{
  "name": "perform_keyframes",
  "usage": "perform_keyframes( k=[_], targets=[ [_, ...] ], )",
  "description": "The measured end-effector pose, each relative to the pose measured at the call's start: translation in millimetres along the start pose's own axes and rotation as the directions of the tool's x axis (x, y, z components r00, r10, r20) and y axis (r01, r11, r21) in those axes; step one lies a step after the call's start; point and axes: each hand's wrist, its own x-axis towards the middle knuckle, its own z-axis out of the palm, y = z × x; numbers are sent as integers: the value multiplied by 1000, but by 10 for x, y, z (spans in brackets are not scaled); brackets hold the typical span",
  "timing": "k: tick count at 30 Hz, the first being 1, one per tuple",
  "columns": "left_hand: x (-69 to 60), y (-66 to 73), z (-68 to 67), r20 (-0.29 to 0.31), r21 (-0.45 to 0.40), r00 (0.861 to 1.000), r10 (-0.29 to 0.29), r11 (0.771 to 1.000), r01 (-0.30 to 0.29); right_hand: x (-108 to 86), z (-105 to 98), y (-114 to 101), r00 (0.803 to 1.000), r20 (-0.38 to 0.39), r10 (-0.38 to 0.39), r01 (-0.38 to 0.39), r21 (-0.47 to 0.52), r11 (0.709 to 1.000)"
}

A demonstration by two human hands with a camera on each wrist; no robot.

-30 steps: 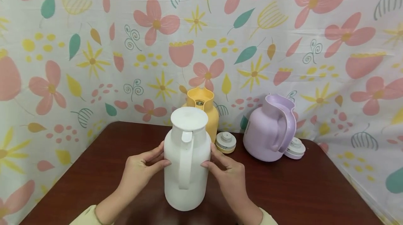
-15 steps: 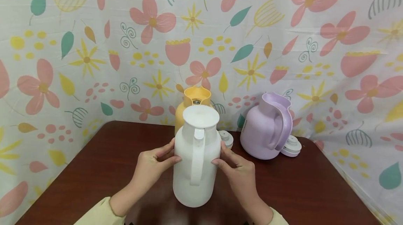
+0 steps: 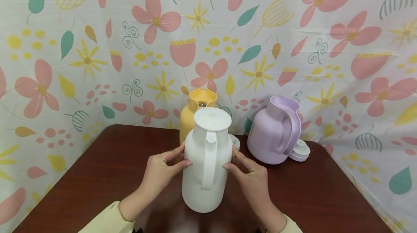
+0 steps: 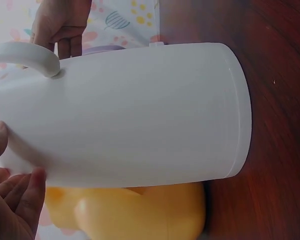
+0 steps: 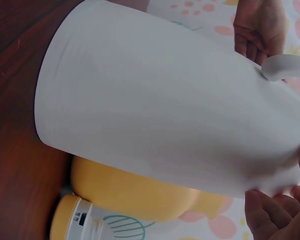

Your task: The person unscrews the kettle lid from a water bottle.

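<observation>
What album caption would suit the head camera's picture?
Left hand and right hand hold a white vacuum jug, with yellow jug and lilac jug behind.

On my head cam I've got a dark reddish-brown table (image 3: 325, 196): yellow jug (image 3: 186, 122) at twelve, partly hidden round cap (image 3: 235, 142) at one, lilac jug (image 3: 268, 137) at two with a pale cap (image 3: 300, 151) beside it. Can't tell if the white jug (image 3: 200, 164) mid-dial touches down.

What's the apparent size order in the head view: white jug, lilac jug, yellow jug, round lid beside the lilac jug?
1. White jug, likely enlarged by being nearest the camera.
2. Lilac jug and yellow jug: unranked, since the white jug partly hides the yellow jug.
3. Round lid.
</observation>
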Motion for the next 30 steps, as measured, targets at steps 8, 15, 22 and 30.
perform_keyframes(
  k=[8,15,22,30],
  targets=[
    [34,112,-163,34,49,999,1,999,-3,-44,26,86,990,-10,-141,142,51,989],
    [-27,437,-220,176,-86,978,114,991,-100,-49,24,83,979,-16,-205,205,101,974],
    [19,522,-22,540,-284,839,64,952,110,-43,-8,68,982,-14,-186,187,94,978],
    [-7,550,218,632,-366,761,148,922,124,-35,-1,95,987,-36,-158,160,73,984]
  ],
)
